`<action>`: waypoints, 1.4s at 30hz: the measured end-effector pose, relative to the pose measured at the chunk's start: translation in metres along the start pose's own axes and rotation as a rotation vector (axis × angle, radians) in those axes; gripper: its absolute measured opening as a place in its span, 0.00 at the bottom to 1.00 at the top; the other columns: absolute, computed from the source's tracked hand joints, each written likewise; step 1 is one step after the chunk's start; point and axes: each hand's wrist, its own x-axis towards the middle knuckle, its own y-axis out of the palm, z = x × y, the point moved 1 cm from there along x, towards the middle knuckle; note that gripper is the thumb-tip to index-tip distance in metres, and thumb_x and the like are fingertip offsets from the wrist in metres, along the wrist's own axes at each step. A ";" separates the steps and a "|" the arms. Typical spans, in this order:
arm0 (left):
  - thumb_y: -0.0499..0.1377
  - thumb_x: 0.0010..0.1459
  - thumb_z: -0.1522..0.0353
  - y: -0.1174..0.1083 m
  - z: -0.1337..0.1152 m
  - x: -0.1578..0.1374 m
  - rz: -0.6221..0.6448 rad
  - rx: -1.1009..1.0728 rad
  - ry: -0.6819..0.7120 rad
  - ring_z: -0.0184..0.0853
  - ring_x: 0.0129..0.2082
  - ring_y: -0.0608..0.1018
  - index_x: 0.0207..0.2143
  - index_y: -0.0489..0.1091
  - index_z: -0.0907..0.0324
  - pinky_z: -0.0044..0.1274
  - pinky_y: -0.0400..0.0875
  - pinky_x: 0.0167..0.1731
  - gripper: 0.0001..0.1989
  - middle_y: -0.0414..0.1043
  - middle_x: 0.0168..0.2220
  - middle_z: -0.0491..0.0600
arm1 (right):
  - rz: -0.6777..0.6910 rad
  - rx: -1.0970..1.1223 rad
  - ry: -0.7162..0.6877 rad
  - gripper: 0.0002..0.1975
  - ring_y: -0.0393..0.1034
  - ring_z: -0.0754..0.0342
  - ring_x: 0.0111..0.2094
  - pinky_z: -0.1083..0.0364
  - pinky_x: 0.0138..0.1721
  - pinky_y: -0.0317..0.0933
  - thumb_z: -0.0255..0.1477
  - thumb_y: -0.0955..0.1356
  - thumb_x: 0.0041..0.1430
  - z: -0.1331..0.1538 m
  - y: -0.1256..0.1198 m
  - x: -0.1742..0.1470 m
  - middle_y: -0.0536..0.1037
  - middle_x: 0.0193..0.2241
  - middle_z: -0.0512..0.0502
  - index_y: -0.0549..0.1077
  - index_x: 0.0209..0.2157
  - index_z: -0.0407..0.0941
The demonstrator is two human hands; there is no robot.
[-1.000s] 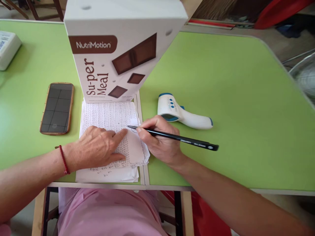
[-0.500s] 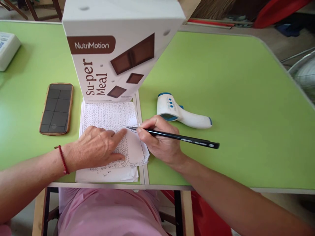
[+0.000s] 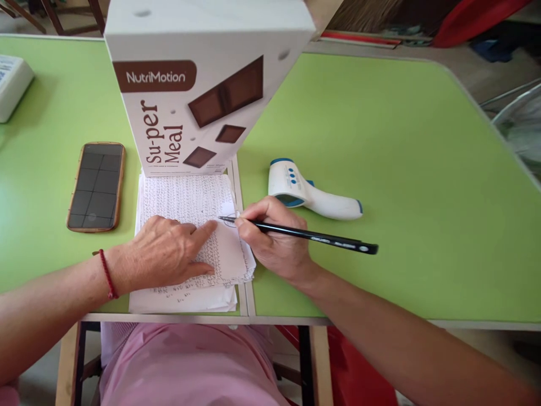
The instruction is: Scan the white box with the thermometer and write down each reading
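Observation:
A stack of white paper sheets (image 3: 186,197), the top one covered in rows of small handwriting, lies near the table's front edge. Flat on it rests my left hand (image 3: 173,251), fingers spread, the index fingertip close to the pen's tip. My right hand (image 3: 279,239) pinches a black pen (image 3: 313,233) between thumb and fingers. The pen's point is at the sheet's right part, beside a small drawn oval; whether it touches the paper I cannot tell. Behind the papers stands a white NutriMotion box (image 3: 164,121), upright at their far edge.
On the green table (image 3: 401,169), a white infrared thermometer (image 3: 313,194) lies just beyond my right hand. A phone (image 3: 96,187) in a brown case lies left of the papers. A white device (image 3: 12,87) sits at the far left. A metal-edged seam runs beside the papers.
The pen's tip has shifted very slightly along the paper, and its rear end has tipped a little. My left hand stays in place. The whole view has drifted slightly.

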 end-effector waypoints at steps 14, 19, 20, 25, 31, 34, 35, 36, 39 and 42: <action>0.56 0.63 0.53 -0.002 0.000 0.000 0.037 -0.012 -0.015 0.41 0.29 0.79 0.57 0.58 0.62 0.26 0.52 0.19 0.28 0.77 0.36 0.51 | -0.031 0.002 0.003 0.08 0.59 0.60 0.17 0.58 0.19 0.55 0.28 0.66 0.55 -0.001 0.000 -0.001 0.68 0.17 0.56 0.63 0.24 0.47; 0.56 0.64 0.53 -0.003 0.000 0.000 0.046 -0.012 -0.015 0.42 0.30 0.79 0.58 0.57 0.61 0.25 0.52 0.19 0.28 0.77 0.37 0.51 | 0.001 -0.039 -0.033 0.08 0.59 0.60 0.18 0.58 0.19 0.55 0.27 0.67 0.56 0.001 -0.001 0.000 0.68 0.17 0.56 0.63 0.25 0.47; 0.56 0.64 0.53 -0.003 0.000 0.000 0.050 -0.014 -0.017 0.42 0.30 0.79 0.58 0.57 0.61 0.25 0.52 0.19 0.28 0.77 0.37 0.51 | 0.001 -0.041 -0.042 0.08 0.59 0.60 0.18 0.58 0.19 0.55 0.27 0.67 0.56 0.001 -0.001 0.000 0.68 0.17 0.56 0.63 0.25 0.47; 0.57 0.63 0.54 -0.001 0.001 -0.001 0.031 -0.009 -0.009 0.40 0.29 0.79 0.57 0.57 0.61 0.24 0.51 0.19 0.28 0.77 0.36 0.51 | -0.012 -0.028 -0.071 0.09 0.57 0.62 0.16 0.60 0.17 0.53 0.26 0.66 0.55 0.000 -0.001 0.001 0.65 0.16 0.58 0.62 0.24 0.47; 0.56 0.64 0.53 -0.001 0.001 -0.001 0.026 0.003 -0.009 0.40 0.29 0.79 0.58 0.57 0.61 0.25 0.49 0.19 0.28 0.77 0.36 0.50 | -0.046 -0.017 -0.040 0.08 0.59 0.61 0.17 0.59 0.18 0.54 0.26 0.66 0.55 -0.001 -0.002 0.001 0.68 0.17 0.56 0.63 0.24 0.46; 0.56 0.64 0.53 -0.002 0.001 -0.001 0.041 0.001 -0.017 0.40 0.29 0.79 0.57 0.58 0.61 0.25 0.48 0.19 0.28 0.77 0.36 0.50 | -0.058 -0.029 -0.042 0.08 0.59 0.61 0.16 0.59 0.18 0.54 0.25 0.66 0.54 -0.001 -0.003 0.002 0.67 0.16 0.57 0.63 0.24 0.46; 0.56 0.64 0.52 -0.002 0.001 0.000 0.045 0.003 -0.020 0.40 0.29 0.79 0.58 0.58 0.61 0.25 0.48 0.19 0.28 0.77 0.36 0.50 | -0.057 -0.032 -0.047 0.08 0.58 0.61 0.16 0.59 0.17 0.54 0.24 0.66 0.54 0.000 -0.003 0.003 0.66 0.16 0.57 0.63 0.23 0.46; 0.56 0.64 0.52 -0.002 0.002 0.000 0.046 0.005 -0.021 0.41 0.29 0.79 0.58 0.57 0.61 0.26 0.48 0.19 0.28 0.77 0.36 0.50 | -0.055 -0.034 -0.052 0.09 0.58 0.61 0.16 0.59 0.17 0.54 0.24 0.66 0.54 0.000 -0.004 0.003 0.66 0.16 0.57 0.63 0.23 0.47; 0.56 0.64 0.52 -0.002 0.002 0.000 0.030 0.009 -0.012 0.40 0.29 0.79 0.58 0.57 0.61 0.26 0.47 0.19 0.28 0.77 0.36 0.50 | -0.050 -0.029 -0.059 0.08 0.59 0.61 0.16 0.59 0.17 0.54 0.24 0.66 0.54 0.000 -0.004 0.004 0.67 0.16 0.57 0.63 0.24 0.47; 0.55 0.64 0.52 -0.001 0.003 0.000 0.022 0.010 -0.008 0.40 0.29 0.79 0.57 0.58 0.61 0.26 0.47 0.19 0.28 0.77 0.37 0.50 | -0.047 -0.020 -0.060 0.08 0.59 0.61 0.16 0.59 0.18 0.54 0.24 0.66 0.54 0.000 -0.004 0.004 0.67 0.16 0.57 0.63 0.24 0.47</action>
